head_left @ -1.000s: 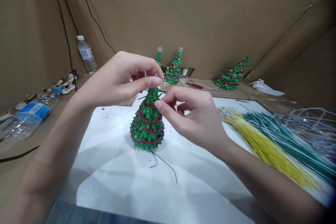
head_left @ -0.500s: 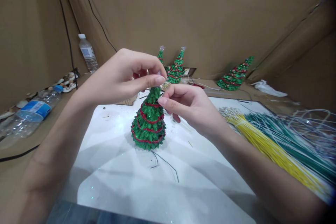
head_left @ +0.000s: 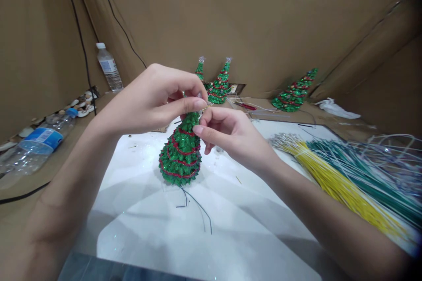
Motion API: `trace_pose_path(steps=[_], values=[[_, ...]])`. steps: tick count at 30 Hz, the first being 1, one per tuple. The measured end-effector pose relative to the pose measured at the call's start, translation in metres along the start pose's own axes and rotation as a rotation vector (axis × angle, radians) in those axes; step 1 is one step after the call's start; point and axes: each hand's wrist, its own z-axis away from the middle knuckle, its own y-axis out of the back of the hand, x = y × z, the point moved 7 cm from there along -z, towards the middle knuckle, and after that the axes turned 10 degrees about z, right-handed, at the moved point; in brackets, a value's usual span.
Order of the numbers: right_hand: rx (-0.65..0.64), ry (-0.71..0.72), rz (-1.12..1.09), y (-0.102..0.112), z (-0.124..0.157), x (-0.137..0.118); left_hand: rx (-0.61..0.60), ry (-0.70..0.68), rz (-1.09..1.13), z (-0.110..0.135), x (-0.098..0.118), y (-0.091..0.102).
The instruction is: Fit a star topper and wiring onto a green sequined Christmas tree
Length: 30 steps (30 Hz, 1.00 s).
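Observation:
A small glittery green tree (head_left: 180, 153) with red garland stands tilted on the white board (head_left: 158, 228), thin dark wires trailing from its base. My left hand (head_left: 154, 99) pinches the tree's tip between thumb and fingers. My right hand (head_left: 227, 134) is closed beside the tip, thumb and forefinger pressed together on something too small to make out, touching the upper tree.
Bundles of yellow wires (head_left: 332, 180) and green wires (head_left: 362, 175) lie at the right. Three finished trees (head_left: 219, 83) (head_left: 199, 70) (head_left: 293, 94) stand at the back. A water bottle (head_left: 108, 68) stands at back left; another bottle (head_left: 33, 147) lies at left. Cardboard walls surround the table.
The tree has tilted and its base shifted left. My right hand moved up and closer to the tip, meeting my left hand's fingers.

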Motion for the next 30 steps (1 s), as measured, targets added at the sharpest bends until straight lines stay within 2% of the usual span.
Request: trace_pose_path(steps=[4, 12, 16, 19, 22, 25, 28, 30], values=[[0.012, 0.030, 0.010, 0.000, -0.001, 0.000, -0.005, 0.014, 0.007, 0.000, -0.001, 0.000], [-0.057, -0.022, -0.011, 0.004, -0.003, -0.002, -0.026, 0.043, 0.062, 0.000, -0.004, 0.002], [0.039, -0.005, 0.143, 0.028, -0.003, -0.008, -0.031, 0.028, 0.073, -0.001, -0.006, 0.002], [0.055, 0.008, 0.379, 0.053, -0.005, -0.007, -0.047, 0.030, 0.054, -0.002, -0.009, 0.001], [-0.026, -0.059, 0.760, 0.074, -0.010, 0.009, -0.062, 0.033, 0.030, -0.002, -0.012, 0.001], [-0.152, -0.155, 1.087, 0.087, -0.016, 0.040, -0.081, 0.049, 0.036, -0.002, -0.015, 0.000], [-0.312, -0.222, 1.202, 0.088, -0.020, 0.078, -0.113, 0.056, 0.028, -0.001, -0.018, -0.001], [-0.371, -0.220, 1.219, 0.085, -0.022, 0.098, -0.130, 0.058, 0.029, -0.001, -0.020, -0.002]])
